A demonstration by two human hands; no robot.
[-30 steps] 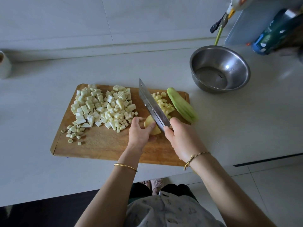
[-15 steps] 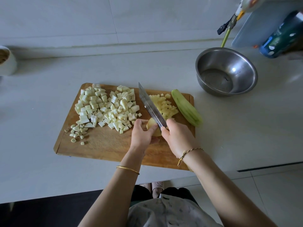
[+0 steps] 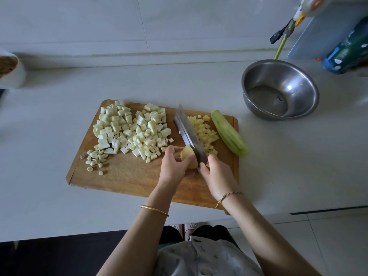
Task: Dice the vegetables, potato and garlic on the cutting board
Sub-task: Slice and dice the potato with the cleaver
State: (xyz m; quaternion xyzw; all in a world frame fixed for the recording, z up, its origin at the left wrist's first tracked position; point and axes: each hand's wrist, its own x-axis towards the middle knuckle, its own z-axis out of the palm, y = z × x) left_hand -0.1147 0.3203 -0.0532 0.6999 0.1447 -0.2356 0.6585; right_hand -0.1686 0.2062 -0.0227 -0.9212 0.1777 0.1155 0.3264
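Centre frame, on the board (image 3: 129, 176), the left hand (image 3: 173, 166) curls its fingers (image 3: 176, 150) round a potato piece (image 3: 192, 164); the knife (image 3: 187, 130), gripped by the right hand (image 3: 218, 176), meets its right side, blade pointing upper left.

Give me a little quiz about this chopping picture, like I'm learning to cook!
1. True or false: the right hand holds the knife.
2. Which thing does the left hand steady? A potato; B egg; C carrot.
3. Fill in: the uncut green vegetable lies at the cutting board's ___ edge.
Key: 1 true; 2 A; 3 right.
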